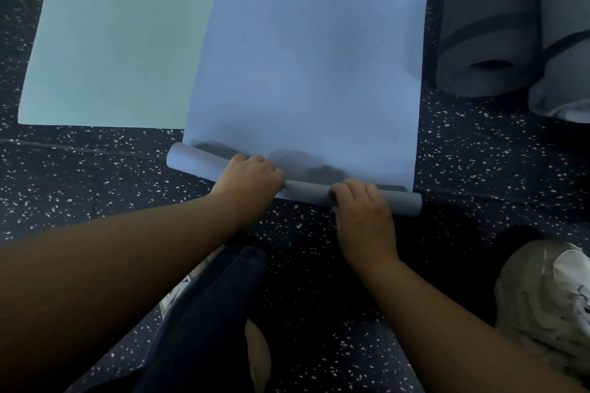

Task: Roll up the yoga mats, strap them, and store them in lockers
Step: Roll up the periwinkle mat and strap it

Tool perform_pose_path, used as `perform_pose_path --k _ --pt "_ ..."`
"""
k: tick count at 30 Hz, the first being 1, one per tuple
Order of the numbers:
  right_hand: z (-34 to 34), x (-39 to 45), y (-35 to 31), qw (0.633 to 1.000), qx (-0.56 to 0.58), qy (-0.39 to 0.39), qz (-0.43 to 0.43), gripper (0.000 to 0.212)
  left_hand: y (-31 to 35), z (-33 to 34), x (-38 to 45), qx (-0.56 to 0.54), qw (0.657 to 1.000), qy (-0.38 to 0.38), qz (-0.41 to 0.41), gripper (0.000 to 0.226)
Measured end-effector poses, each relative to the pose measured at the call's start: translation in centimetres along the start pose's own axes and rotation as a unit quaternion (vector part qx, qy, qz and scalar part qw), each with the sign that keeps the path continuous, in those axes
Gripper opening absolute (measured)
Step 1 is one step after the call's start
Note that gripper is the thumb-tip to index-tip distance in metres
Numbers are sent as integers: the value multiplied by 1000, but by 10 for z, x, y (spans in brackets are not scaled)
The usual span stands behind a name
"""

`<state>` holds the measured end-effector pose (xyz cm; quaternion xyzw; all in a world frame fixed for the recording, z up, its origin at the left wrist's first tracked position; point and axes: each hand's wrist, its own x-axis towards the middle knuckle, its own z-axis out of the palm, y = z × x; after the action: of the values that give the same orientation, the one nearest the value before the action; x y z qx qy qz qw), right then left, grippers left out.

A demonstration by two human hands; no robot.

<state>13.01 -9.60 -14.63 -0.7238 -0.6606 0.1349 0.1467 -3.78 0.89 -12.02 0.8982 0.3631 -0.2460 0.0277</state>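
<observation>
Gripping the blue mat's (306, 57) roll: both hands, unlabelled.

My left hand (250, 174) and right hand (359, 201) curl over the thin roll (306, 190) at the near end of the blue mat (306, 57), which lies flat on the speckled floor (95, 175). A green mat (118, 41) lies left of it, grey rolled mats (485, 41) right. My shoe (546, 293) sits near right.
</observation>
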Motion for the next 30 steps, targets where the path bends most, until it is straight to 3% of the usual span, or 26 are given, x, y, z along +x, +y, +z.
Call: perform_pose_path --k 5,10,14,17,24,26,30 --pt "-2 12 3 1000 -3 2 -8 27 -3 -2 6 -22 999 23 -27 28" --pt "-2 17 6 999 -27 -11 -12 33 2 -6 -3 0 1000 13 -5 27" --pt "-3 23 8 999 -29 -44 -2 30 -1 1 -7 -42 994 99 23 29" --pt "-8 31 5 996 -44 -79 20 22 -5 4 -8 -64 995 77 25 34" --pt "-17 50 2 983 -83 -150 65 18 -5 -6 8 -71 995 64 -9 17" --pt "-16 47 1 986 -80 -133 59 18 -2 -8 10 -60 996 62 -24 16" --pt "-9 24 -3 997 -70 15 24 22 -3 -11 16 -31 998 44 -36 17"
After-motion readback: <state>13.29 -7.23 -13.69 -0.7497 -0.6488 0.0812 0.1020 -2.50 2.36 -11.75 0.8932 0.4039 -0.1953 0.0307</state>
